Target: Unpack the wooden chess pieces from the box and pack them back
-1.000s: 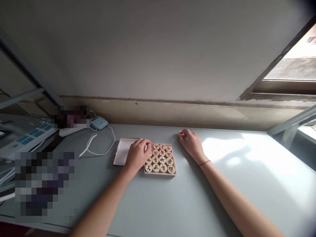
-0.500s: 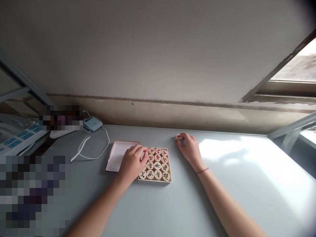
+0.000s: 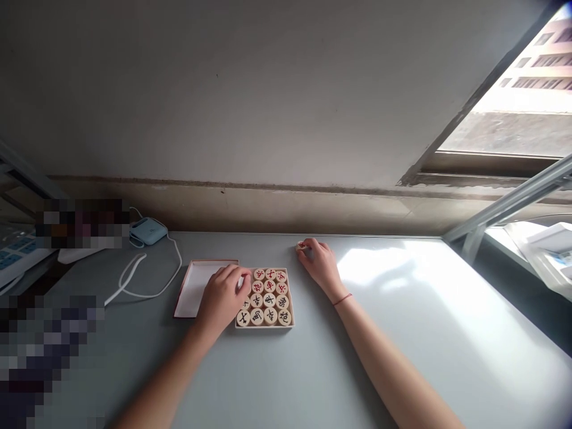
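Observation:
My right hand [image 3: 318, 263] is at the far side of the table, thumb and fingers closed around a round wooden Chinese chess piece [image 3: 301, 245] with a red character on top. That piece is low, at the table surface. My left hand [image 3: 226, 292] bends over the left side of a shallow box [image 3: 264, 327] filled with rows of Chinese chess pieces [image 3: 269, 300], red characters at the back and black ones in front. Its fingers are curled together at the back left pieces; something pale shows between them, but whether it is gripped is hidden.
Left of the box lies its open lid [image 3: 191, 290], partly under my left hand. A white cable [image 3: 154, 295] and a light blue device [image 3: 149, 231] are at the back left, near a power strip [image 3: 18, 253]. The wall [image 3: 268, 211] borders the table behind.
The view has turned to the right, so the table things appear further left. Relative to the box and the red-marked piece, both hands stay in about the same places.

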The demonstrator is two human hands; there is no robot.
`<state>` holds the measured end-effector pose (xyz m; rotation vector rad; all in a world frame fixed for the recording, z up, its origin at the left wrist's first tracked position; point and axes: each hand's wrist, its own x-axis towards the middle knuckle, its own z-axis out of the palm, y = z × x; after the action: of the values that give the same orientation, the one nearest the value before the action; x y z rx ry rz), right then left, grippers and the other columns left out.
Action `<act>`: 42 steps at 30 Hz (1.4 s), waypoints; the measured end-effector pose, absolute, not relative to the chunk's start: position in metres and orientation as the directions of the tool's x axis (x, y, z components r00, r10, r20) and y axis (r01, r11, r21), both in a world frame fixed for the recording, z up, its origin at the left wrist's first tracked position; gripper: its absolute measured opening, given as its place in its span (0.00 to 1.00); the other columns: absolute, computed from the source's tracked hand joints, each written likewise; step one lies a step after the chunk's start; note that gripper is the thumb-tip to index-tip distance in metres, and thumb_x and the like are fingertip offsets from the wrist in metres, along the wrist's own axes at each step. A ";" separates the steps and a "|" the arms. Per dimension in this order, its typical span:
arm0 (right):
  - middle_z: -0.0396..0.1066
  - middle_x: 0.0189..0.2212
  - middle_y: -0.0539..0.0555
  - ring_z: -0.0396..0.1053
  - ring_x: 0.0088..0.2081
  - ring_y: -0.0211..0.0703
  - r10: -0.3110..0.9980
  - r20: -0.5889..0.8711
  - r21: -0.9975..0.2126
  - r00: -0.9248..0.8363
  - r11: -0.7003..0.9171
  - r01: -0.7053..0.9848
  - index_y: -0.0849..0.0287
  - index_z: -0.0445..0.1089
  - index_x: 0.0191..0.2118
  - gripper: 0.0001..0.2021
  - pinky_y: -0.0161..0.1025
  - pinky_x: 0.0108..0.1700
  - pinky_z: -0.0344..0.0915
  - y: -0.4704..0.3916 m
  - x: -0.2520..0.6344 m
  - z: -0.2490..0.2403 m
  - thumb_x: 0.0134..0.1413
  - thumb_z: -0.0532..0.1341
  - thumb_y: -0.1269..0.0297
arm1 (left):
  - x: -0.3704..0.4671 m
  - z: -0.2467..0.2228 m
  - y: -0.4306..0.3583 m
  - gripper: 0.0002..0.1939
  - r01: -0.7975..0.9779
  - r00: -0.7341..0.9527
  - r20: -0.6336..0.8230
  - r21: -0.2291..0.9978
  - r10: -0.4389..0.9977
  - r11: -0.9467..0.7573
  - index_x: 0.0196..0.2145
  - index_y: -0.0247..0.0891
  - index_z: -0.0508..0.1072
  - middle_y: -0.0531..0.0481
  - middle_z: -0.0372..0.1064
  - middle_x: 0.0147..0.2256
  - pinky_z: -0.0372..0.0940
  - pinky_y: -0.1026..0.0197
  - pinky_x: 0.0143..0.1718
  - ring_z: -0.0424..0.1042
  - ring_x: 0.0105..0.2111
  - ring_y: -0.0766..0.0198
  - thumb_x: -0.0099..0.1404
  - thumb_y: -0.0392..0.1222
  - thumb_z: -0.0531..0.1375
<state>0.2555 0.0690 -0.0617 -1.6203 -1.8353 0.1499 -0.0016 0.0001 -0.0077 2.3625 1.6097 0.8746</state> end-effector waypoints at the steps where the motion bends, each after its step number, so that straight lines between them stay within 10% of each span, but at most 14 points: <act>1: 0.76 0.37 0.55 0.68 0.42 0.52 0.915 0.404 -0.502 0.005 0.217 0.837 0.54 0.66 0.40 0.07 0.45 0.42 0.63 0.070 0.255 -0.062 0.56 0.55 0.63 | -0.001 -0.007 0.000 0.09 0.802 0.255 0.377 0.432 0.891 -0.412 0.33 0.40 0.71 0.50 0.73 0.34 0.65 0.57 0.40 0.71 0.36 0.59 0.66 0.36 0.51; 14: 0.76 0.36 0.53 0.69 0.40 0.50 0.908 0.419 -0.529 0.002 0.242 0.813 0.53 0.66 0.39 0.06 0.44 0.42 0.63 0.078 0.256 -0.064 0.55 0.55 0.63 | 0.001 -0.006 -0.001 0.10 0.814 0.242 0.343 0.437 0.908 -0.382 0.33 0.41 0.73 0.49 0.74 0.34 0.65 0.59 0.38 0.72 0.36 0.59 0.66 0.37 0.52; 28: 0.70 0.47 0.62 0.67 0.48 0.55 0.817 0.573 -0.472 -0.063 0.392 0.790 0.57 0.61 0.52 0.17 0.53 0.49 0.64 0.038 0.240 -0.042 0.58 0.54 0.60 | 0.031 -0.010 0.001 0.17 0.966 0.164 0.243 0.156 0.956 -0.205 0.30 0.37 0.78 0.38 0.72 0.35 0.58 0.49 0.38 0.66 0.39 0.48 0.68 0.42 0.52; 36: 0.72 0.42 0.58 0.72 0.41 0.47 0.943 0.309 -0.723 -0.127 0.319 0.613 0.54 0.63 0.45 0.11 0.41 0.36 0.70 -0.001 0.210 -0.040 0.60 0.54 0.56 | 0.031 -0.011 -0.003 0.13 0.951 0.153 0.214 0.233 0.965 -0.202 0.34 0.37 0.75 0.43 0.75 0.36 0.56 0.50 0.41 0.68 0.42 0.50 0.68 0.44 0.52; 42: 0.74 0.41 0.57 0.72 0.42 0.48 0.848 0.507 -0.607 -0.150 0.476 0.637 0.54 0.65 0.45 0.09 0.46 0.42 0.71 -0.006 0.209 -0.031 0.60 0.56 0.61 | 0.033 -0.005 -0.007 0.07 0.880 0.150 0.327 0.385 0.933 -0.277 0.35 0.40 0.72 0.50 0.76 0.35 0.56 0.53 0.43 0.70 0.40 0.56 0.68 0.42 0.55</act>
<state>0.2088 -0.0064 -0.0306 -1.2432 -1.8728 0.3135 0.0333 -0.0069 -0.0052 2.3029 1.8229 0.7815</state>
